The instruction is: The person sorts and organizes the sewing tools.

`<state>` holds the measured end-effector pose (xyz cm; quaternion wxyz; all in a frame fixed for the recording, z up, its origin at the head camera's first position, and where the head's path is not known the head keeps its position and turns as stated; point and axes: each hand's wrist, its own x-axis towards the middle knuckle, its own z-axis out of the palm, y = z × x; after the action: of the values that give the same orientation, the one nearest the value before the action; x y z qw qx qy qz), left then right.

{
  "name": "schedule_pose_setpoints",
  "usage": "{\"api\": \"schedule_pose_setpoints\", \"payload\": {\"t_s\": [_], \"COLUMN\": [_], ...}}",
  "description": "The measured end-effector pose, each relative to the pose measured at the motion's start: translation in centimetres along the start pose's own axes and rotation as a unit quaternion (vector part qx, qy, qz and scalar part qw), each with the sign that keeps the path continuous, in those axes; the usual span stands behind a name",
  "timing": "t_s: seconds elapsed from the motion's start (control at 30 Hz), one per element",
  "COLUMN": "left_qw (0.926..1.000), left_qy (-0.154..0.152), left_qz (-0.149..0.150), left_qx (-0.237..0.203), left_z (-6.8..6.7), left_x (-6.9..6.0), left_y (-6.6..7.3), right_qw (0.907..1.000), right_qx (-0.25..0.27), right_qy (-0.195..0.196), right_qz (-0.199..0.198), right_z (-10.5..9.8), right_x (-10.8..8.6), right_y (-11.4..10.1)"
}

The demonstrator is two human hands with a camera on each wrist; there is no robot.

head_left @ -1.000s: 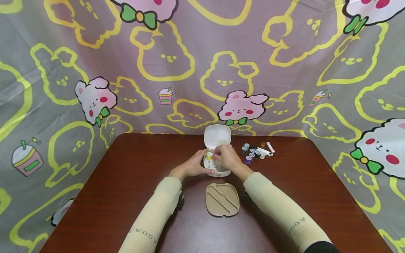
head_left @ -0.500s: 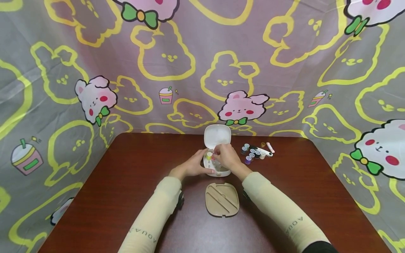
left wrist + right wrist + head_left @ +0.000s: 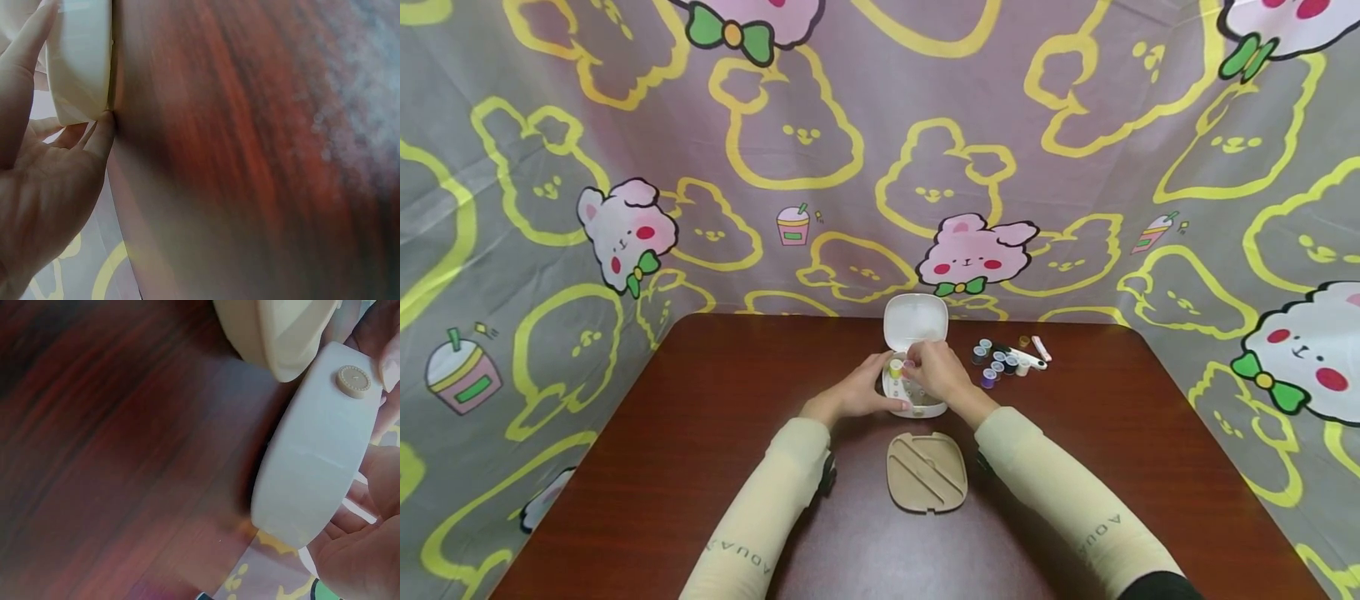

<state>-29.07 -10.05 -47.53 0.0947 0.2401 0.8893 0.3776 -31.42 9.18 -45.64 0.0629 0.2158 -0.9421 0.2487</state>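
Fingertips of the right hand [image 3: 934,367] pinch a small pinkish thing [image 3: 909,364] inside the white box [image 3: 312,453], while the left hand [image 3: 865,389] grips the box's side, thumb toward the front. Nearest me lies a beige tray [image 3: 927,471] with slanting ridges; past it sits the box on the table [image 3: 737,367], smooth and round-cornered, a beige clasp [image 3: 354,379] on its front. I see a yellow spool [image 3: 896,369] inside and the lid [image 3: 916,321] raised behind. The right hand hides much of the interior; I can't make out the pinkish thing's shape, and both wrist views cut the hands off
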Motion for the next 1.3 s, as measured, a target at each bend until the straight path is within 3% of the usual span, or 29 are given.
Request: {"api": "schedule_pose_setpoints", "payload": {"t_s": [0.87,1.3], "left_qw": [0.9999,0.9999], "left_qy": [0.002,-0.003], "left_qz": [-0.01,-0.003], "left_qx": [-0.011,-0.01], "left_z": [-0.2,-0.1], "left_x": [-0.2,-0.1], "left_y": [0.4,0.2], "right_qw": [0.9988,0.9984], "right_qx": [0.004,0.004], "right_qy": [-0.04,-0.037], "right_qz": [-0.027,-0.042], "right_z": [-1.9,-3.0], "right_x": [-0.9,-2.0], "right_y": [0.6,0.5]}}
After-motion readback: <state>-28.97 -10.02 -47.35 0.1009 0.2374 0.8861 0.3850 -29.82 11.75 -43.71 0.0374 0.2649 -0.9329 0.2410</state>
